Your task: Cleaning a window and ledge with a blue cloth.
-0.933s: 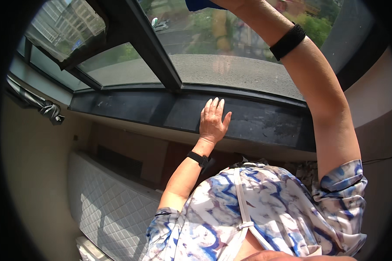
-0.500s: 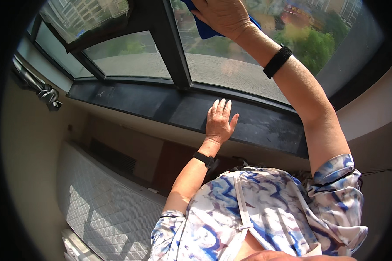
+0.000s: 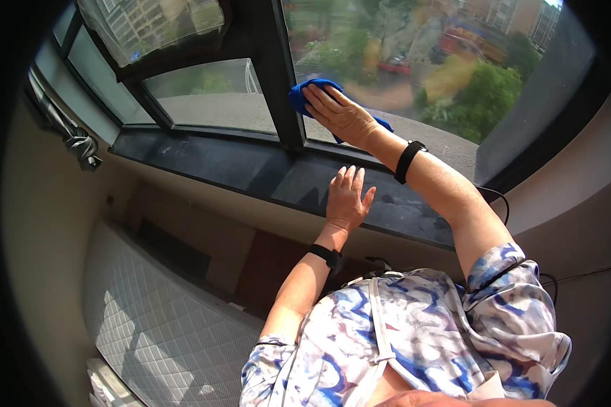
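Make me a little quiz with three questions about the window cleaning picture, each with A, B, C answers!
1. Where does the left hand rest?
A. on the dark window sill
B. on the quilted mattress
C. on the glass

2. What colour is the cloth?
A. red
B. blue
C. white

3. How is the right hand placed?
A. hanging free
B. closed in a fist
C. pressed flat on the cloth against the window pane

Answers: 1 A, its palm lies spread on the sill. 2 B, blue shows around the fingers. 3 C, the open hand covers the cloth on the glass.
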Demonstrator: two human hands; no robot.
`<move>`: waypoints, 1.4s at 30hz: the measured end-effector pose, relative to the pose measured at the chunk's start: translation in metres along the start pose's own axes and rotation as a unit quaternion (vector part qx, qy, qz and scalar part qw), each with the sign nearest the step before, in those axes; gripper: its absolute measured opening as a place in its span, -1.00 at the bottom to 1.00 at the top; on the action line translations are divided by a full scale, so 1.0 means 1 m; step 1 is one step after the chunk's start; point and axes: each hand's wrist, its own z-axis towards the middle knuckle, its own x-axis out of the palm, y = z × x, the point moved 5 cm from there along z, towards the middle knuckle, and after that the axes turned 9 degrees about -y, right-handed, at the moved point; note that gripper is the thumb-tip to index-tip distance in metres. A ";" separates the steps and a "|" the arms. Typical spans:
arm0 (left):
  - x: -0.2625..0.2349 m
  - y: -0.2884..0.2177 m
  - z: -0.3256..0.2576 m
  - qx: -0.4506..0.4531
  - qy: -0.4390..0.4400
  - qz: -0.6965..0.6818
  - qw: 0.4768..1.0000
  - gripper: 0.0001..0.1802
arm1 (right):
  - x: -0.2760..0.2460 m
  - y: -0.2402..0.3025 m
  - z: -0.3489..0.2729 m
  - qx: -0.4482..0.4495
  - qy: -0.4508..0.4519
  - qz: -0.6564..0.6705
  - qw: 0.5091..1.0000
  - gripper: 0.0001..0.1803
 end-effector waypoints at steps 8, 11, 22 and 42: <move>0.011 0.010 -0.006 -0.001 0.008 0.019 1.000 -0.47 | 0.000 0.007 -0.055 0.022 -0.034 0.056 0.998 -0.50; 0.020 0.018 -0.010 -0.011 0.023 0.034 0.999 -0.47 | -0.016 -0.025 -0.075 0.104 -0.076 0.049 0.991 -0.57; 0.030 0.026 -0.017 0.012 0.012 0.036 0.999 -0.45 | -0.105 -0.137 -0.188 0.373 -0.189 -0.113 0.901 -0.59; 0.026 0.022 -0.016 0.028 0.003 0.036 0.999 -0.47 | -0.050 -0.064 -0.164 0.329 -0.166 0.025 0.929 -0.53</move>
